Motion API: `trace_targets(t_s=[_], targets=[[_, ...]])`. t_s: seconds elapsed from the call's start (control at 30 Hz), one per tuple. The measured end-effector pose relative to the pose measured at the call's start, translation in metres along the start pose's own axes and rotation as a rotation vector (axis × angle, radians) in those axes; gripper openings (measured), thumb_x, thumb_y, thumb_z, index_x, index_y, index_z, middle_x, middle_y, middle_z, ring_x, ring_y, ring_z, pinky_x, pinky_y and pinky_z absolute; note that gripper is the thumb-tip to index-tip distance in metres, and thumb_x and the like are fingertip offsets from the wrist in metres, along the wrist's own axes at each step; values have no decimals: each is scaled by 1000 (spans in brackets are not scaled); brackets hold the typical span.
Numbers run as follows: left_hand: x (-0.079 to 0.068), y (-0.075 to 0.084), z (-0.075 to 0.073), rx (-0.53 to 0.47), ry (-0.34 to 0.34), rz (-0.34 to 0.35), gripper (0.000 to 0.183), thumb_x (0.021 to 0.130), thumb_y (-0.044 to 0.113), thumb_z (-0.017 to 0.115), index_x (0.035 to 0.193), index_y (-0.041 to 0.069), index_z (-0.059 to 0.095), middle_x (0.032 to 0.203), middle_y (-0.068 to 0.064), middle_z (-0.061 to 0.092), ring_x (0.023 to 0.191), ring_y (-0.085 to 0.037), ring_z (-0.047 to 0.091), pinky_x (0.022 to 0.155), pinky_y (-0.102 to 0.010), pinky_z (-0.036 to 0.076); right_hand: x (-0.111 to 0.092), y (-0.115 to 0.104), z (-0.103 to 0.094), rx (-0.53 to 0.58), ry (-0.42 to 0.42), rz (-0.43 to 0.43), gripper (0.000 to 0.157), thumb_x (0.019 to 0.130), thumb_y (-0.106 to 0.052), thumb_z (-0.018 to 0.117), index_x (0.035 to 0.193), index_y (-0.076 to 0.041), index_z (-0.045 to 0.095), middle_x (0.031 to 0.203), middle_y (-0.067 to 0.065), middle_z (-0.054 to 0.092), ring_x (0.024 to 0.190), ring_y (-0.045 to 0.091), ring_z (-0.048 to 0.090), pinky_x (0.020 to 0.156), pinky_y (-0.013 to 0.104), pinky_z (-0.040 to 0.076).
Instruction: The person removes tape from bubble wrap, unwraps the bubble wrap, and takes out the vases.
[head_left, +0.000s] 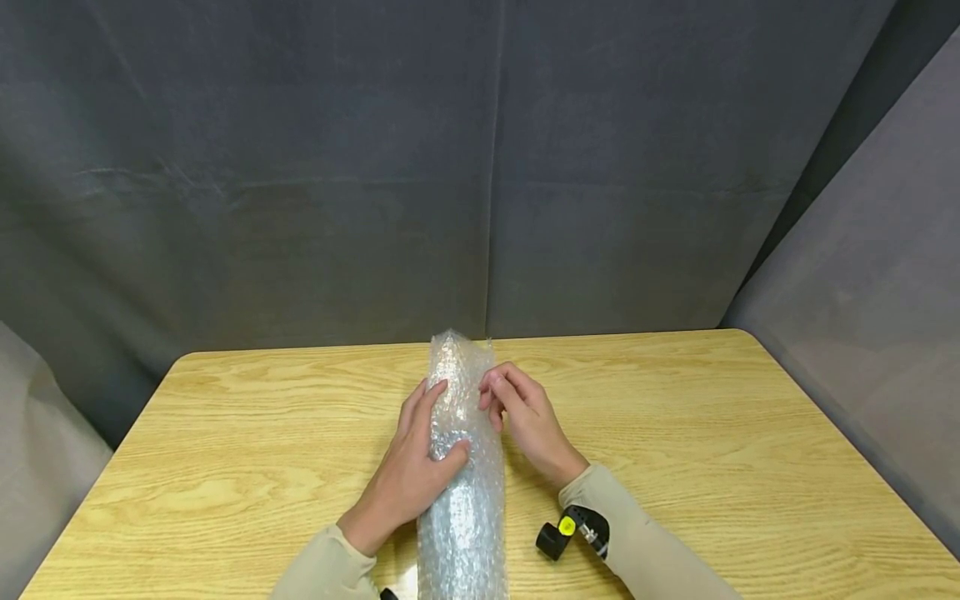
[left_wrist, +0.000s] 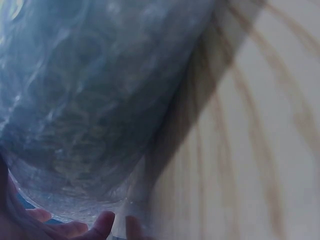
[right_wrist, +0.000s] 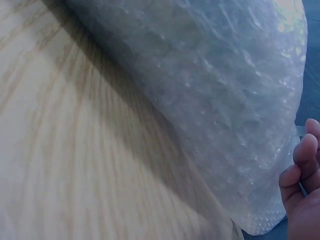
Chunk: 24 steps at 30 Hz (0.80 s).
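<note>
Dark grey fabric (head_left: 337, 208) hangs behind a light wood-grain tabletop (head_left: 712, 433) with rounded far corners. Down its middle lies a long bubble-wrapped bundle (head_left: 462, 521), its near end running out of the head view and its flattened far end reaching the tabletop's far edge. Against the bundle's left side rests the left hand (head_left: 408, 475) — fingers loosely extended and spread from the thumb, which lies across the top of the wrap. On the opposite side, by the bundle's far part, the right hand (head_left: 528, 417) has bent fingers drawn narrow at the wrap's right edge; whether they pinch the plastic I cannot tell. Wood grain stretches broadly to the left and right of both arms — the side edges well apart from the bundle, the far edge near the hands.
</note>
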<state>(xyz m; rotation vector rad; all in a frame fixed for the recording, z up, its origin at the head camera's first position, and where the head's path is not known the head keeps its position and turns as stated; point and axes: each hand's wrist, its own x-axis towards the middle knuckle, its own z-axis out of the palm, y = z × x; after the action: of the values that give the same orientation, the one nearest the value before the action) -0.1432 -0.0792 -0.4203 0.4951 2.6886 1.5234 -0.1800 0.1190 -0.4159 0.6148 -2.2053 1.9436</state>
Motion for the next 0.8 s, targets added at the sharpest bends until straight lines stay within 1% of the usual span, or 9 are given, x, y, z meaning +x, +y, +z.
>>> trace_targets(t_s=[0.17, 0.3, 0.4, 0.57, 0.67, 0.8], targets=[[0, 0, 0, -3, -2, -2, 86, 93, 34, 67, 165, 27, 22, 175, -7, 10, 157, -41, 29, 122, -68, 32, 0, -1, -1, -7, 9, 2, 37, 113, -22, 36, 103, 5, 60, 85, 8, 60, 56, 14, 52, 60, 24, 48], [0, 0, 0, -4, -1, 7, 85, 93, 34, 67, 165, 26, 22, 175, -9, 11, 156, -43, 30, 120, -69, 33, 1, 1, -3, -15, 25, -11, 41, 114, -23, 34, 101, 7, 60, 85, 11, 59, 54, 17, 52, 59, 25, 49], [0, -1, 0, -3, -1, 16, 84, 94, 35, 66, 165, 26, 22, 175, -12, 11, 156, -44, 31, 119, -70, 33, 1, 3, -4, -13, 41, -26, 41, 113, -21, 36, 98, 9, 60, 83, 11, 60, 52, 19, 51, 57, 26, 49], [1, -1, 0, -2, -1, 18, 84, 94, 35, 66, 165, 25, 22, 175, -13, 11, 156, -45, 30, 120, -69, 33, 1, 5, -6, 0, 57, -35, 41, 112, -19, 38, 94, 10, 61, 82, 10, 60, 51, 26, 51, 58, 28, 50], [0, 0, 0, 1, -3, 8, 85, 94, 35, 66, 165, 26, 22, 175, -10, 11, 156, -44, 30, 120, -69, 33, 0, 6, -7, -7, 62, -28, 41, 112, -20, 38, 94, 9, 62, 82, 9, 60, 52, 30, 51, 60, 27, 50], [-1, 1, -1, 2, -7, -4, 85, 93, 35, 67, 165, 28, 22, 175, -8, 11, 156, -43, 31, 120, -68, 34, -1, 8, -9, -27, 74, -8, 41, 112, -20, 38, 95, 7, 63, 83, 12, 60, 51, 24, 51, 60, 25, 50]])
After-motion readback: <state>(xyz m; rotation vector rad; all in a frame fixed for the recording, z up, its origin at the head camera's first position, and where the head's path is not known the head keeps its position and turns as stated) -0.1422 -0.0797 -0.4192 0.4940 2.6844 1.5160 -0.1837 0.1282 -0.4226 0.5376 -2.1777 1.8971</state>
